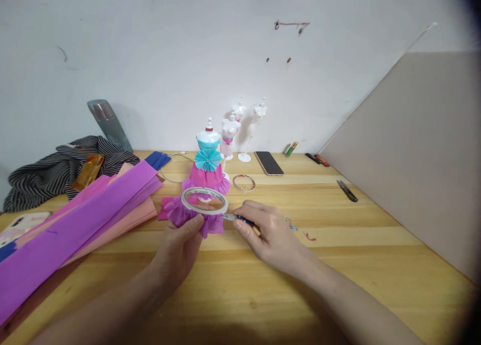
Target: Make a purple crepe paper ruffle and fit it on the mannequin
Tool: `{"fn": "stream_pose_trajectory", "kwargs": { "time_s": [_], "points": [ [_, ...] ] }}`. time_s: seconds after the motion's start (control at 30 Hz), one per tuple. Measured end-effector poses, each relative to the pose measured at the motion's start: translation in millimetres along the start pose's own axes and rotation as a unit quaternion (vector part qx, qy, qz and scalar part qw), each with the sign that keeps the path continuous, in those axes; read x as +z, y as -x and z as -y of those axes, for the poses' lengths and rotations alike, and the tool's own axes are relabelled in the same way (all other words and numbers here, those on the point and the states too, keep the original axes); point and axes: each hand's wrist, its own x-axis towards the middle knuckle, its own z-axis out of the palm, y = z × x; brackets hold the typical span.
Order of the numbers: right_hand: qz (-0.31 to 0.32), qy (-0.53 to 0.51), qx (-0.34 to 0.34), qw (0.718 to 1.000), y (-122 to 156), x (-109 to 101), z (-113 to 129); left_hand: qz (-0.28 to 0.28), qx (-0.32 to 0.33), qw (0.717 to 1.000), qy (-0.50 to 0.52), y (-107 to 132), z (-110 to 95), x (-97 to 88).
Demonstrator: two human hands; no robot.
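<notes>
My left hand [184, 242] is closed on a roll of tape [216, 208] with a ruffled purple paper strip [214, 224], the thumb pressing on them from the near side. The roll is tipped up so its printed inner ring shows. My right hand [266, 229] grips a small cutting tool [245, 220] with a metal tip and dark blue handle. Its tip points left and meets the right edge of the roll and paper. Just behind stands a small dress form [208, 139] in a turquoise top, with a turquoise fan bow [208, 160] and a pink ruffled skirt [205, 176].
Crepe paper sheets [93, 214], a striped cloth [41, 169] and a leaning bottle [109, 124] fill the left. White mannequins [230, 129], a phone [269, 163] and a wire ring [244, 183] are behind. Thread snips [347, 190] and paper scraps [292, 225] lie right.
</notes>
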Motion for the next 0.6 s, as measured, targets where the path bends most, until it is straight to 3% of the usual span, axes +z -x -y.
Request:
{"fn": "stream_pose_trajectory", "kwargs": {
  "time_s": [0.33, 0.6],
  "points": [
    [-0.032, 0.056, -0.024, 0.998, 1.5, 2.9, -1.9, 0.031, -0.011, 0.999, 0.016, -0.5, 0.9, 3.4],
    [-0.068, 0.143, -0.069, 0.985, 3.8, 5.4, -5.7, 0.016, -0.043, 0.996, 0.073, -0.5, -0.6, 3.0]
  ]
}}
